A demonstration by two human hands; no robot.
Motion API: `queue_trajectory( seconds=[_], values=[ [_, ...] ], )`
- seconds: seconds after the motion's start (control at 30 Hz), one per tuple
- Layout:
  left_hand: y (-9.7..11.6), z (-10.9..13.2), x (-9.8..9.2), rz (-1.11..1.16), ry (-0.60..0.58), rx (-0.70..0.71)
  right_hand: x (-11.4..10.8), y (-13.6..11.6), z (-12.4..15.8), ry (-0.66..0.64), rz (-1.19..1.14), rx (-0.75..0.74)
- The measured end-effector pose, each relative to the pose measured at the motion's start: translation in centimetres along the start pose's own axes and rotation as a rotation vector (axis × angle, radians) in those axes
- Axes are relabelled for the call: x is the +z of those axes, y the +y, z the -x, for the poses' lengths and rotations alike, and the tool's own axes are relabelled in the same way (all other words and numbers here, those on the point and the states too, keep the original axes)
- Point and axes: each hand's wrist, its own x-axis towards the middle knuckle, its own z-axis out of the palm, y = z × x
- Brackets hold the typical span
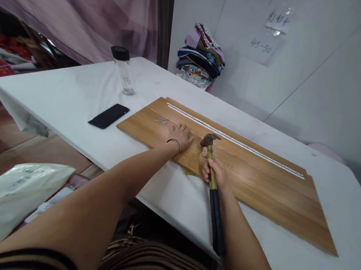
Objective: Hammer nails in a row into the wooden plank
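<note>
A long wooden board (269, 197) lies across the white table. My left hand (180, 136) rests flat on the board with its fingers stretched out. Just beyond its fingers is a small bunch of nails (162, 121). My right hand (214, 170) is wrapped round the yellow handle of a claw hammer (214, 211), whose rusty head is low over the board, close to my left hand. Whether the head touches the wood I cannot tell. Several small dark dots mark the board right of the hammer. A white strip with a dark line runs along the board's far side.
On the white table (71, 86) a black phone (109, 116) lies left of the board, with a clear bottle (125, 73) standing behind it. Folded cloths (201, 58) are stacked by the wall. A pale plastic bag (15, 200) sits at the lower left.
</note>
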Motion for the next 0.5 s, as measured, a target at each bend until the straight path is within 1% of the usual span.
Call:
queue_trajectory(
  seconds=[0.2,0.4,0.5],
  values=[
    [-0.06,-0.08,0.08,0.004,-0.008,0.0,0.0,0.09,-0.06,-0.003,0.009,0.019],
    [-0.06,-0.1,0.1,-0.012,-0.014,-0.002,-0.09,0.08,0.01,-0.017,-0.015,-0.012],
    [-0.04,-0.09,0.11,-0.01,-0.016,-0.004,-0.19,0.07,0.03,-0.012,-0.011,-0.003]
  ],
)
